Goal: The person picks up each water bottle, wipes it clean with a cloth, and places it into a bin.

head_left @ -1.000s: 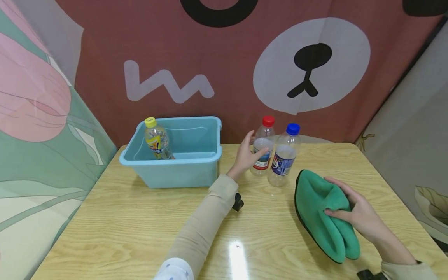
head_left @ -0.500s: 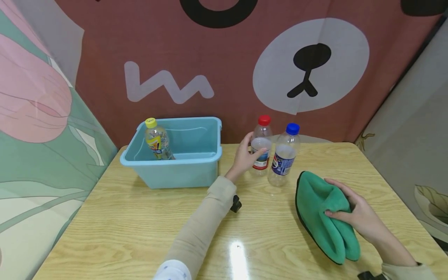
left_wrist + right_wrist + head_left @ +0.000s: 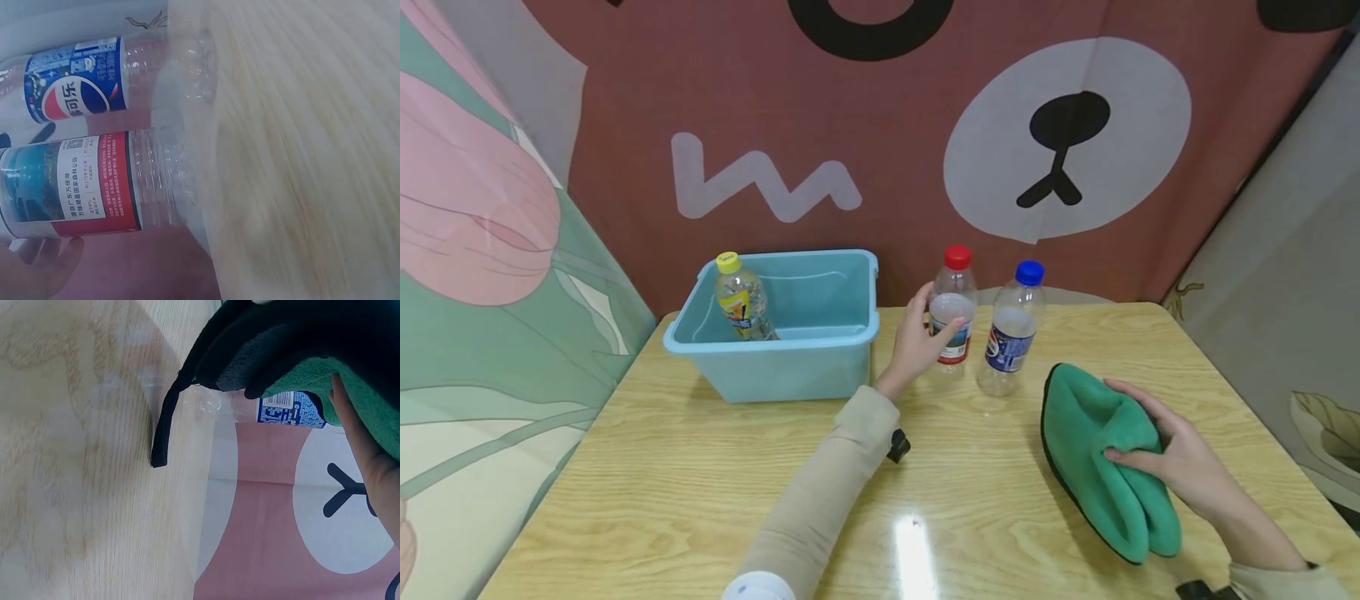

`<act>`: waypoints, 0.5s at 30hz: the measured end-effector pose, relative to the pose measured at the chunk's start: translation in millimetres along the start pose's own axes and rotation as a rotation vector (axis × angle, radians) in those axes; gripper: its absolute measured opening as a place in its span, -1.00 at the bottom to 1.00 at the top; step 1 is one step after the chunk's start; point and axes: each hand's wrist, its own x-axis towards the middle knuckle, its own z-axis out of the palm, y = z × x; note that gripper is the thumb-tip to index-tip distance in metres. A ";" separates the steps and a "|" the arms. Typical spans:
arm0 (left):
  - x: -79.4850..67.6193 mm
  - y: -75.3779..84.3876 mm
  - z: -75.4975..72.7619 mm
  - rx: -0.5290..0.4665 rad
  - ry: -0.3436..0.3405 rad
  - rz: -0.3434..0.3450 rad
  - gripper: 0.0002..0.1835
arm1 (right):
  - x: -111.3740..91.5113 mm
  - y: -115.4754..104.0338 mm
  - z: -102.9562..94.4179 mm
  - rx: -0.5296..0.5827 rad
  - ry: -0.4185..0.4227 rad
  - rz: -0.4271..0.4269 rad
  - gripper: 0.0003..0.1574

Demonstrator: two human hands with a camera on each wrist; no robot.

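My left hand (image 3: 917,343) grips a clear plastic bottle with a red cap (image 3: 953,287), thumb and fingers round its label. In the left wrist view the red and blue-green label of this bottle (image 3: 94,187) fills the left side. Just right of it stands a blue-capped cola bottle (image 3: 1009,337), upright on the table. At the right, my right hand (image 3: 1187,458) holds a folded green cloth (image 3: 1093,454) with black edging, its thumb pressed into a fold. A black loop (image 3: 164,431) hangs from the cloth in the right wrist view.
A light blue plastic tub (image 3: 790,367) sits at the back left of the wooden table (image 3: 700,500). Inside it leans a yellow-capped bottle (image 3: 745,304). A curtain with a bear print (image 3: 895,242) hangs behind the table's back edge.
My left hand has closed round the red-capped bottle and shifted it left, widening the gap to the blue-capped one. The right hand keeps its hold on the cloth, nearly still.
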 end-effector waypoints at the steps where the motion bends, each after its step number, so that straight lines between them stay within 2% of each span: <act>1: -1.2 1.3 -0.3 0.004 0.001 0.006 -0.28 | -0.1 -0.2 -0.2 0.001 -0.001 -0.001 0.02; 10: -12.7 7.8 -4.2 0.108 -0.026 0.109 -0.25 | -1.2 -0.7 -1.0 -0.033 -0.006 0.017 0.02; 15: -18.6 7.9 -7.6 0.124 -0.049 0.134 -0.27 | -3.4 -0.7 0.2 -0.034 0.004 0.029 0.01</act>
